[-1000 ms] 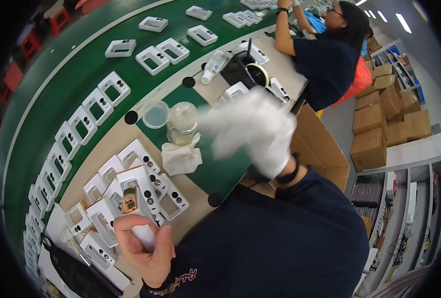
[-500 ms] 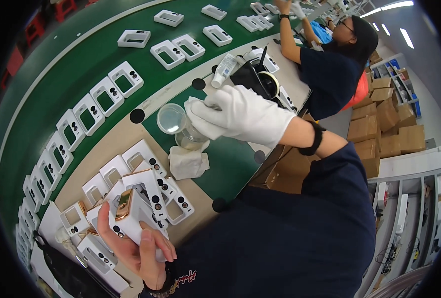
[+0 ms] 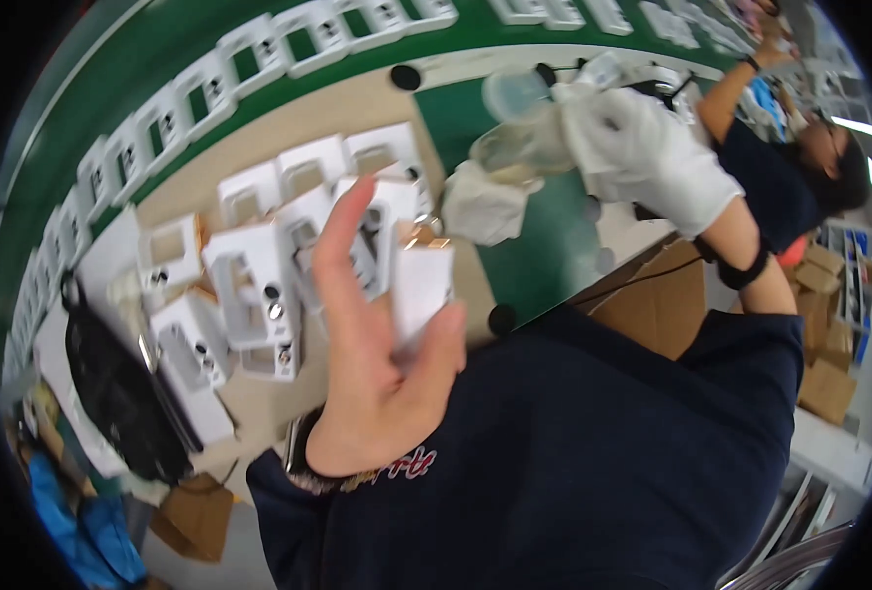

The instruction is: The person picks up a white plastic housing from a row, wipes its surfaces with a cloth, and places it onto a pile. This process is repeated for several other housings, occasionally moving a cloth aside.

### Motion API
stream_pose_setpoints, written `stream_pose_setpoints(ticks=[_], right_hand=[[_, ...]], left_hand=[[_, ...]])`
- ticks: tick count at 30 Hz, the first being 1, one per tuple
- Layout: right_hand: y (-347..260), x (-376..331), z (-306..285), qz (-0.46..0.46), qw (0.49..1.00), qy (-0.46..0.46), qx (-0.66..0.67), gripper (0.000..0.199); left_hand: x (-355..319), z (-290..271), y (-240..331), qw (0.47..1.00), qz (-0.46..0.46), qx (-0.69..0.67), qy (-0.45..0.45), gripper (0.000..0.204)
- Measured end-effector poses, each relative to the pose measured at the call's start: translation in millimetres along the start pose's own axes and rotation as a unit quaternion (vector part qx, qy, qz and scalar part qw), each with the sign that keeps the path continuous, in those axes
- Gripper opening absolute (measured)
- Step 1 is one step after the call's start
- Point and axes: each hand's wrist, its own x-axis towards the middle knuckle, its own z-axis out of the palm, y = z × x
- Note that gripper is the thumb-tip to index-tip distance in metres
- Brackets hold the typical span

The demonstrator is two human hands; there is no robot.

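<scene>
My bare left hand grips a white plastic housing with shiny copper-coloured trim at its upper end. Its index finger stretches up alongside, and the thumb presses the near side. My right hand, in a white glove, is closed on what looks like a white cloth, blurred by motion. It is beside a clear plastic jar, whose round translucent lid stands above it. A crumpled white cloth lies against the jar on the green mat.
Several white frame-shaped housings crowd the table left of my left hand. More stand in a row on the green conveyor. A black pouch lies at the left edge. A co-worker sits at the far right, near cardboard boxes.
The view has swung, shifting the scene. My left hand has turned the housing, so its copper trim now faces mostly away. My right hand appears slightly farther from the jar, still closed.
</scene>
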Motion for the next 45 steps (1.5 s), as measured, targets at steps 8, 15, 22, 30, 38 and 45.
stream_pose_setpoints(ticks=[8,15,22,30,38,45], right_hand=[[-11,0,-20,-0.072,0.984,-0.003,-0.164,0.029],[-108,20,-18,-0.258,0.953,0.139,-0.077,0.038],[-110,31,-13,-0.248,0.964,0.083,0.044,0.031],[-87,40,-6,-0.270,0.957,0.079,0.071,0.026],[-120,38,12,-0.175,0.922,0.185,0.290,0.020],[-123,25,25,0.077,0.852,0.147,0.497,0.025]], left_hand=[[-12,-4,2,0.996,0.065,0.056,-0.027,0.070],[-12,-8,-5,0.974,0.143,0.161,-0.076,0.071],[-13,-7,-7,0.998,0.017,0.033,-0.058,0.071],[-13,-11,-2,0.975,0.144,0.163,-0.044,0.072],[-18,3,-7,0.961,0.183,0.196,-0.061,0.074],[-24,2,-12,0.944,0.193,0.265,-0.041,0.077]])
